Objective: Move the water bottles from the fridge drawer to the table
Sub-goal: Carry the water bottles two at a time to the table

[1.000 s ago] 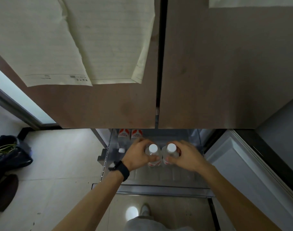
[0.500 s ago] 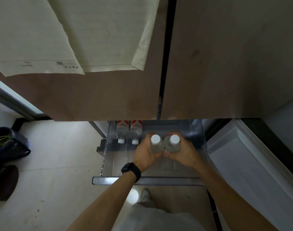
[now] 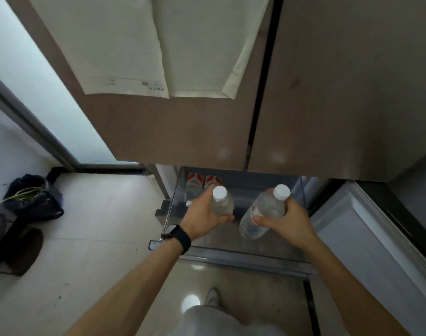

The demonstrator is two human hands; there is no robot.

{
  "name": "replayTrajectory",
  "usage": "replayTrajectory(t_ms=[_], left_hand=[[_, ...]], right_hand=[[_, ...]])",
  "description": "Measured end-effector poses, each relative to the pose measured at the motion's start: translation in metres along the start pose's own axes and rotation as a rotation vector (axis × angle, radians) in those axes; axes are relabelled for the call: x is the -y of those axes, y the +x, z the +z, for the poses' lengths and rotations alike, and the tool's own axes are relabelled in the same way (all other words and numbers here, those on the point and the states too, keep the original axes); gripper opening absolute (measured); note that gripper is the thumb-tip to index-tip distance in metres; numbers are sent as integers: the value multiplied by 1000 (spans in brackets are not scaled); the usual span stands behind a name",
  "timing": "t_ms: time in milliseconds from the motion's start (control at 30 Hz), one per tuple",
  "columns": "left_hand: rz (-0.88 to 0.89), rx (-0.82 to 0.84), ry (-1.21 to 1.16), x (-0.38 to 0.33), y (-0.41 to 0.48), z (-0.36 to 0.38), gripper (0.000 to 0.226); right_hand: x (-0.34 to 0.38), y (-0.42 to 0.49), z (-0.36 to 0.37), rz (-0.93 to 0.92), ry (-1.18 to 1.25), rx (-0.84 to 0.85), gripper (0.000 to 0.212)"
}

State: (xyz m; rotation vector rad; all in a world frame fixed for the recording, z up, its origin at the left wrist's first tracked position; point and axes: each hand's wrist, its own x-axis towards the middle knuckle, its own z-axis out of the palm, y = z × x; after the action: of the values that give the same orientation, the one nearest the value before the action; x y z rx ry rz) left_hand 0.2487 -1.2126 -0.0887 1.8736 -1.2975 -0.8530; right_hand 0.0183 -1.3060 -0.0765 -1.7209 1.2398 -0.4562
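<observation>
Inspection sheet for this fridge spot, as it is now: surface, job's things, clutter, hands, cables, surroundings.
Surface: fridge drawer pulled open over a pale tiled floor.
Job's things: left bottle and right bottle, clear with white caps, held above the drawer; red-labelled bottles sit at its back left.
Clutter: dark bag with green stems on the floor.
Hands: left hand grips the left bottle; right hand grips the right bottle.
Cables: nothing seen.
Surroundings: papers on the closed fridge doors.

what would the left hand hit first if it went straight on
Likely the red-labelled bottles at the back of the drawer, just past the left hand; depth is unclear, so it may pass above.
</observation>
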Motion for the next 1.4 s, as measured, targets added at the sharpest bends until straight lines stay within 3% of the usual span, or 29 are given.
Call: replayTrajectory(t_ms=[167, 400, 633, 800, 967, 1233, 1400], left_hand=[[11, -189, 56, -38, -65, -42, 75], [-97, -499, 44, -57, -206, -84, 69], [-312, -735, 109, -35, -389, -100, 62], [-482, -932, 95, -18, -527, -101, 69], [-614, -1061, 102, -4, -664, -95, 72], [-788, -1194, 23, 39, -881, -86, 63], [-914, -1266, 22, 74, -992, -87, 74]], right_hand=[[52, -28, -9, -201, -11, 107, 72], [112, -90, 26, -451, -56, 316, 68], [156, -194, 126, -688, -174, 586, 84], [181, -295, 201, -838, -232, 843, 68], [198, -413, 279, -984, -292, 1044, 75], [203, -607, 400, -1050, -318, 1268, 78], [207, -707, 458, -1050, -347, 1326, 86]])
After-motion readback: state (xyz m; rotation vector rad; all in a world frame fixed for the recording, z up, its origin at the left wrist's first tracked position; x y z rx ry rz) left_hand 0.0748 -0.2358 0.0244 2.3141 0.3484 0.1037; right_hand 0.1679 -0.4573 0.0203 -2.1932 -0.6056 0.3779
